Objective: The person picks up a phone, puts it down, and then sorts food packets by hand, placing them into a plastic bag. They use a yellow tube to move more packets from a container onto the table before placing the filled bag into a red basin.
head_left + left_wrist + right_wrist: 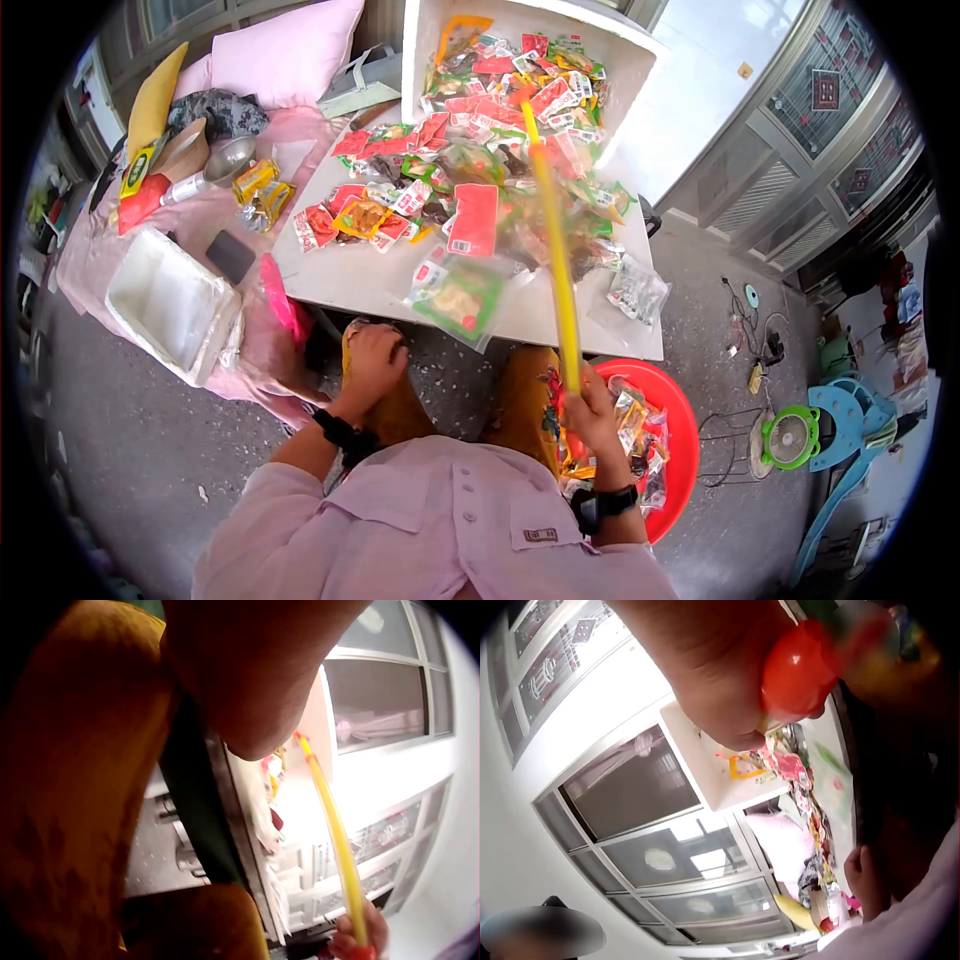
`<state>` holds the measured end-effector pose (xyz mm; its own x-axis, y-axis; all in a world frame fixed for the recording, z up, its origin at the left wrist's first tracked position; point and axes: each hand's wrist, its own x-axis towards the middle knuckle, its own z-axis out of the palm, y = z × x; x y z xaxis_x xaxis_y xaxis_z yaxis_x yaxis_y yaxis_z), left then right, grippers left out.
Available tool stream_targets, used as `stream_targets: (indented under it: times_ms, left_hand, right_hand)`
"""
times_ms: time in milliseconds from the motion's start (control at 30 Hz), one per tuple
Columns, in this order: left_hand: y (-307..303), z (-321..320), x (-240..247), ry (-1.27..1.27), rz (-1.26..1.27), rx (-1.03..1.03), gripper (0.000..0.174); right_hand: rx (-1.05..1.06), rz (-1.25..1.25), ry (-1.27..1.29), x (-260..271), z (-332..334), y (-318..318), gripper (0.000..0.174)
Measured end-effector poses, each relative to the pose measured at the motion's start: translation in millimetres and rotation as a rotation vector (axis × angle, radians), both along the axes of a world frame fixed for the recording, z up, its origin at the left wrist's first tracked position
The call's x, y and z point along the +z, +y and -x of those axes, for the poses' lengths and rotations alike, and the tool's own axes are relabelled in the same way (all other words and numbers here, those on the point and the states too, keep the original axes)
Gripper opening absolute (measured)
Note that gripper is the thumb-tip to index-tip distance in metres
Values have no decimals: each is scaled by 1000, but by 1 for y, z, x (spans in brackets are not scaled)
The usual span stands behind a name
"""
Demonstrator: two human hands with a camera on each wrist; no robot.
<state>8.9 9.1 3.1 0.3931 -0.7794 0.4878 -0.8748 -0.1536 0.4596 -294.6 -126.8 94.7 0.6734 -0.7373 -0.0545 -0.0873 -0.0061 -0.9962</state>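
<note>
My right hand (595, 415) grips a long yellow stick (558, 270) near its lower end, above my right thigh. A round red knob (799, 671) shows beside that hand in the right wrist view. The stick's far end is red and overlaps a heap of small snack packets (490, 110) spilling from a white foam box (632, 95) onto the table. My left hand (375, 365) rests on my left knee with loosely bent fingers and holds nothing. On the table's near edge lies a clear and green packet (458, 300), beside a flat red packet (474, 220).
A red basin (680, 430) with several packets stands on the floor by my right leg. At left, a white foam tray (165, 300), a metal bowl (232, 160) and a pink pillow (285, 50) sit on a pink cover. A green fan (790, 437) stands at right among cables.
</note>
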Motion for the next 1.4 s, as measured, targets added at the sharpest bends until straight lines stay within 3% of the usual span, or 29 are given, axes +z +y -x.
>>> stream_targets:
  times_ms: [67, 133, 233, 333, 433, 467, 567, 633, 700, 800, 900, 1000, 1100, 1233, 1300, 1367, 1400]
  left_hand:
    - [-4, 25, 3, 224, 15, -194, 23]
    - [-6, 53, 40, 560, -141, -403, 25]
    - [-13, 66, 35, 1072, -131, -525, 26]
    - [-29, 68, 66, 1869, 100, -567, 24]
    - [-25, 46, 75, 1732, 199, -291, 19]
    - [-27, 33, 68, 1722, 282, -74, 15]
    - [-24, -46, 54, 1564, 324, -58, 12]
    - [-23, -92, 72, 1412, 292, 132, 11]
    - [-23, -162, 52, 1231, 233, 247, 15]
    - [-31, -224, 52, 1101, 233, 314, 16]
    - [-35, -312, -11, 770, 287, 498, 33]
    - [-45, -275, 27, 339, 17, 686, 42]
    - [-73, -247, 39, -116, -17, 665, 41]
    - [-126, -179, 55, -178, 170, 223, 33]
    - [-154, -145, 47, -128, 234, 52, 31]
    - [-183, -113, 35, 79, 339, -99, 30]
    - [-191, -102, 36, 191, 185, -76, 31]
  right_hand:
    - [35, -80, -64, 6, -26, 8, 48]
    - [127, -161, -67, 6, -49, 13, 49]
    - [318, -264, -28, 4, -80, 20, 47]
    - [430, -273, -110, -9, -110, 29, 45]
    - [475, -135, -114, -31, -125, 24, 44]
    - [499, -43, -102, -26, -124, 22, 42]
    - [442, -63, -110, -34, -116, 14, 39]
    - [378, -16, -114, -48, -111, 3, 33]
    - [351, 11, -45, -53, -104, -12, 33]
    - [128, -90, -52, -51, -101, -24, 25]
    - [-28, -125, -38, -45, -101, -40, 25]
    - [-104, -87, -31, -45, -95, -53, 27]
    - [-176, -40, -93, -51, -92, -67, 26]
    - [-228, -17, -94, -46, -95, -84, 25]
    - [-231, -2, -90, -42, -99, -90, 25]
    - [-231, 1, -89, -41, -102, -95, 25]
    - [-231, -3, -91, -42, -105, -96, 25]
